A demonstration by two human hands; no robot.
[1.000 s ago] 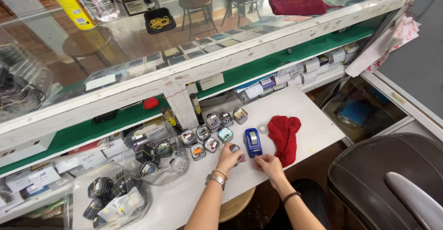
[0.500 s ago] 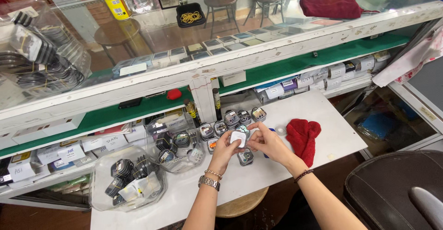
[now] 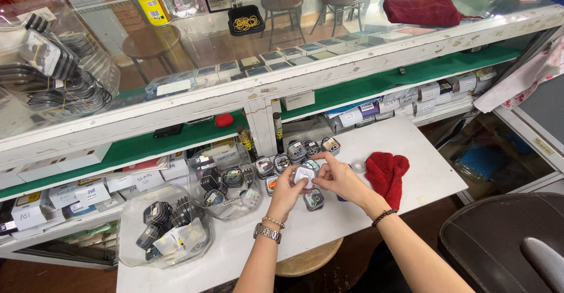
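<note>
While small cases (image 3: pixel 296 151) crowd the white shelf (image 3: pixel 423 169), left hand (image 3: pixel 286 192) and right hand (image 3: pixel 339 178) together grip a white case (image 3: pixel 304 175).

A second ago my left hand (image 3: pixel 286 194) and right hand (image 3: pixel 339 178) rest low on the white tabletop (image 3: pixel 329 234), beside the blue case lying by the red cloth (image 3: pixel 386 174). Now both are raised off the surface and brought together over the rows of small cases (image 3: pixel 296 152), fingers closed around one small white case (image 3: pixel 304 175) between them. The blue case (image 3: pixel 342 198) is now almost wholly hidden behind my right hand.
</note>
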